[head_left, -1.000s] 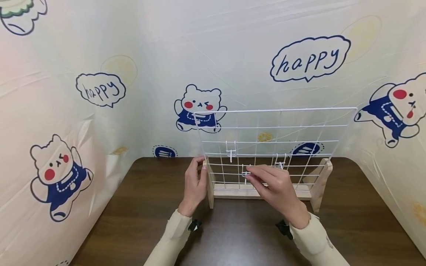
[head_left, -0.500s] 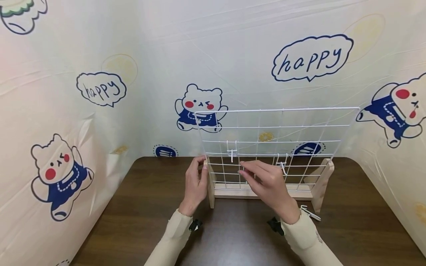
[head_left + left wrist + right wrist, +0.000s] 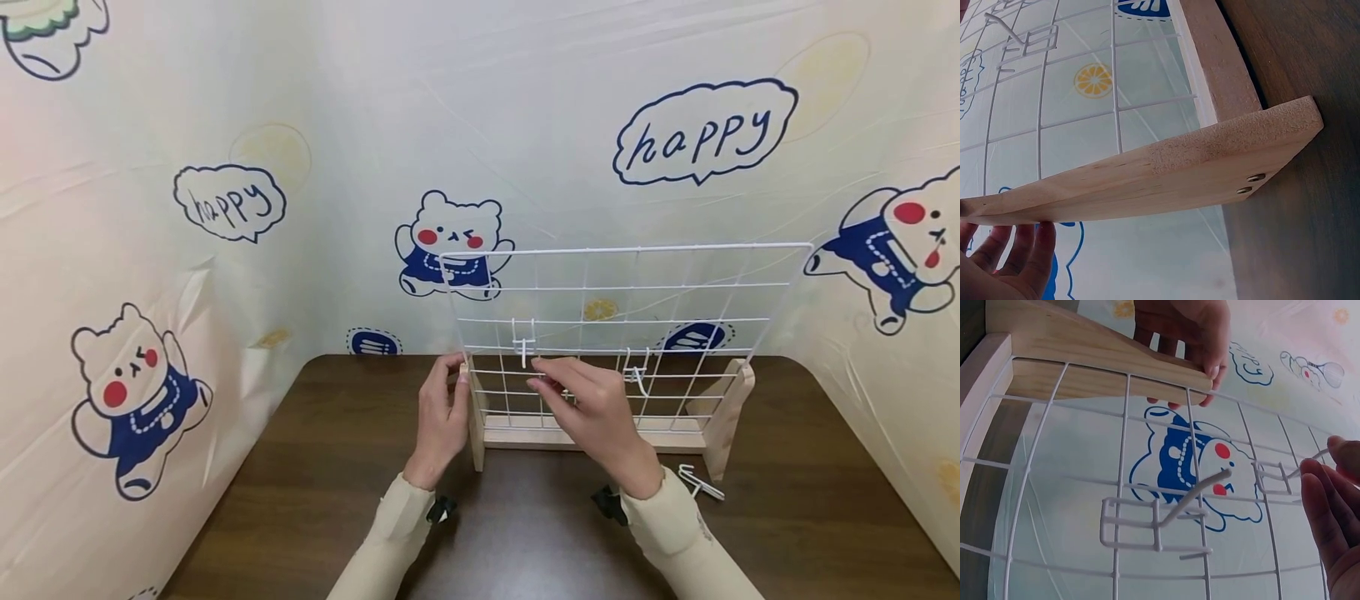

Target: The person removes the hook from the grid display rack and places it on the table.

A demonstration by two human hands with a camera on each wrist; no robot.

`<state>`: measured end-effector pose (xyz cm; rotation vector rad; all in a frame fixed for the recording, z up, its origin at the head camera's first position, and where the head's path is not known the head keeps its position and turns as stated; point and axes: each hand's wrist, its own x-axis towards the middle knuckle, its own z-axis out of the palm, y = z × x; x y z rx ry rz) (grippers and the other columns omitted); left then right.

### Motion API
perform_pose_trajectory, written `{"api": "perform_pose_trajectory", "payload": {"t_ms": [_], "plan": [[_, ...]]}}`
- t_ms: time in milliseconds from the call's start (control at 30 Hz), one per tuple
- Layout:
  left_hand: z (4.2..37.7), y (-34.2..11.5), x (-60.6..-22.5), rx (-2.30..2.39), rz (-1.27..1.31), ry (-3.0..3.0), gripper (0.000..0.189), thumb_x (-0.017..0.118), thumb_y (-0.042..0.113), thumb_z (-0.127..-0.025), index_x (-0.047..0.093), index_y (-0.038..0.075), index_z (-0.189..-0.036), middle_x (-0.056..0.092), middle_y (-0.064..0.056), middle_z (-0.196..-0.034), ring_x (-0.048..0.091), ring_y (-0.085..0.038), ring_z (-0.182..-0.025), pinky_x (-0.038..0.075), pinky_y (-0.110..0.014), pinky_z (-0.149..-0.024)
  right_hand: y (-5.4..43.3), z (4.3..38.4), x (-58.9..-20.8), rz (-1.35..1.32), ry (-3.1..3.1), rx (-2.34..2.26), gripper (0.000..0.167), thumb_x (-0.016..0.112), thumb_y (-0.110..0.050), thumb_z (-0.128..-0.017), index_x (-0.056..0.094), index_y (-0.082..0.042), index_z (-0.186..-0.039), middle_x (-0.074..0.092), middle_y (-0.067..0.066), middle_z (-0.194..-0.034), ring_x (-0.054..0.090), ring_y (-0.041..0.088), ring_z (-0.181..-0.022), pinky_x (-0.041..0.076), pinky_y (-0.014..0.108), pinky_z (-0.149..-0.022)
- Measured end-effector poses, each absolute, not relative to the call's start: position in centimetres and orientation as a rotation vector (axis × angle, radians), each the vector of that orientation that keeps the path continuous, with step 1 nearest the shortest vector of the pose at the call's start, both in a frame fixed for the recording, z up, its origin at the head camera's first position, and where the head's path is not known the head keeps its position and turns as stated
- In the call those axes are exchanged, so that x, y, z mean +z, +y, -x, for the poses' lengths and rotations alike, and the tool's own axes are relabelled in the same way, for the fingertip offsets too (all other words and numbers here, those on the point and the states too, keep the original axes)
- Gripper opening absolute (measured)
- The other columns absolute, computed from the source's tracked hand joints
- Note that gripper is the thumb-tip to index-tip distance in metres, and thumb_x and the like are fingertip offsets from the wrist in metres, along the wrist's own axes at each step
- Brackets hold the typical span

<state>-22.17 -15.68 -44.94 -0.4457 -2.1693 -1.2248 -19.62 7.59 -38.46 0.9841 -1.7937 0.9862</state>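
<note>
A white wire grid (image 3: 570, 250) stands upright in a wooden stand (image 3: 723, 417). My left hand (image 3: 442, 412) grips the stand's left upright (image 3: 1147, 175), thumb on one side and fingers on the other. Three white hooks hang on the grid: an upper left hook (image 3: 523, 340), a lower middle hook (image 3: 1157, 528) mostly covered by my right hand in the head view, and a right hook (image 3: 636, 373). With thumb and fingertips, my right hand (image 3: 592, 408) pinches the prong of the upper left hook, whose wire frame (image 3: 1272, 479) shows in the right wrist view.
A loose white hook (image 3: 701, 483) lies on the dark wooden table (image 3: 300, 500), by the foot of the stand's right upright. Behind the table hangs a pale printed cloth (image 3: 337, 267) with bears and lettering.
My right hand has moved left and slightly up, from the lower middle hook to the upper left one. The loose hook on the table has come into view. My left hand stays put.
</note>
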Motion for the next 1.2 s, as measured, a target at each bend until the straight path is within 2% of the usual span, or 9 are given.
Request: {"api": "perform_pose_trajectory", "payload": {"t_ms": [100, 333, 533, 733, 833, 967, 1200], "plan": [[22.1, -15.7, -45.0, -1.237, 0.449, -2.167, 0.024, 0.051, 0.014, -0.107, 0.061, 0.006, -0.129, 0.068, -0.011, -0.122, 0.067, -0.02, -0.108, 0.063, -0.046, -0.093, 7.3, 19.7, -38.5, -0.986, -1.791, 0.983, 0.019, 0.078, -0.01, -0.092, 0.077, 0.003, -0.106, 0.08, 0.014, -0.089, 0.074, 0.019, -0.07, 0.06, 0.025, -0.061], [22.2, -15.6, -45.0, -1.253, 0.454, -2.167, 0.024, 0.051, 0.014, -0.107, 0.061, 0.007, -0.128, 0.068, -0.01, -0.122, 0.067, -0.018, -0.108, 0.063, -0.045, -0.092, 7.0, 19.8, -38.5, -0.953, -1.821, 1.0, 0.026, 0.084, -0.002, -0.083, 0.077, 0.003, -0.108, 0.08, 0.013, -0.088, 0.073, 0.017, -0.068, 0.061, 0.025, -0.062], [22.3, -15.6, -44.9, -1.24, 0.457, -2.158, 0.023, 0.051, 0.013, -0.107, 0.061, 0.008, -0.128, 0.068, -0.009, -0.121, 0.067, -0.019, -0.108, 0.063, -0.045, -0.092, 6.5, 20.0, -38.3, -0.931, -1.816, 1.027, 0.027, 0.084, 0.004, -0.08, 0.077, 0.003, -0.106, 0.08, 0.013, -0.087, 0.074, 0.019, -0.069, 0.062, 0.028, -0.062], [22.1, -15.6, -44.9, -1.236, 0.443, -2.172, 0.026, 0.051, 0.014, -0.107, 0.061, 0.004, -0.129, 0.068, -0.015, -0.123, 0.067, -0.02, -0.109, 0.063, -0.047, -0.092, 5.9, 20.1, -38.6, -0.927, -1.82, 1.059, 0.028, 0.083, 0.007, -0.079, 0.077, 0.003, -0.106, 0.08, 0.014, -0.089, 0.075, 0.019, -0.071, 0.062, 0.022, -0.067], [22.0, -15.5, -44.9, -1.243, 0.443, -2.175, 0.026, 0.051, 0.014, -0.107, 0.061, 0.003, -0.129, 0.068, -0.014, -0.123, 0.068, -0.021, -0.109, 0.063, -0.046, -0.092, 5.6, 20.1, -38.6, -0.909, -1.828, 1.061, 0.03, 0.084, 0.007, -0.078, 0.078, 0.003, -0.107, 0.08, 0.014, -0.089, 0.075, 0.019, -0.071, 0.062, 0.021, -0.067], [22.0, -15.5, -44.8, -1.247, 0.444, -2.177, 0.026, 0.051, 0.014, -0.107, 0.061, 0.005, -0.129, 0.068, -0.009, -0.124, 0.068, -0.021, -0.11, 0.063, -0.046, -0.093, 5.3, 20.2, -38.4, -0.89, -1.823, 1.06, 0.027, 0.083, 0.007, -0.078, 0.079, 0.002, -0.105, 0.081, 0.013, -0.089, 0.077, 0.021, -0.074, 0.062, 0.025, -0.066], [22.0, -15.6, -44.9, -1.234, 0.447, -2.165, 0.026, 0.051, 0.012, -0.107, 0.061, 0.002, -0.128, 0.068, -0.012, -0.124, 0.068, -0.022, -0.11, 0.063, -0.046, -0.093, 5.0, 20.2, -38.4, -0.881, -1.812, 1.069, 0.021, 0.08, 0.01, -0.08, 0.079, 0.002, -0.101, 0.08, 0.014, -0.088, 0.078, 0.024, -0.076, 0.063, 0.031, -0.068]]}}
